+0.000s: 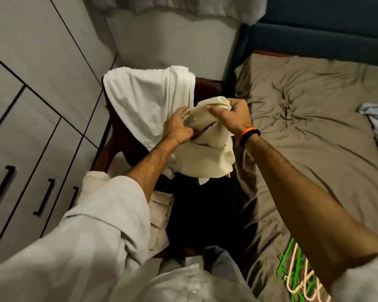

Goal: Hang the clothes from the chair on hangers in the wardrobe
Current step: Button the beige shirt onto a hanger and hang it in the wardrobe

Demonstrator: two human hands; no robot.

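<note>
Hangers (pixel 297 271): green and pink, lying on the bed (pixel 314 149) just beside my right arm
Left hand (pixel 176 128): my fingers are curled into the cream garment (pixel 207 153), gripping its left side
Right hand (pixel 229 116): my fingers are closed round the garment's bunched top
Cream garment: held up between both hands, hanging over the chair (pixel 118 136) seat
White garment (pixel 148 101): draped over the chair back
Wardrobe (pixel 31 105): at my left, doors closed

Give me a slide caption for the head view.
Both hands, left hand and right hand, grip a cream garment above the clothes-draped chair.
</note>
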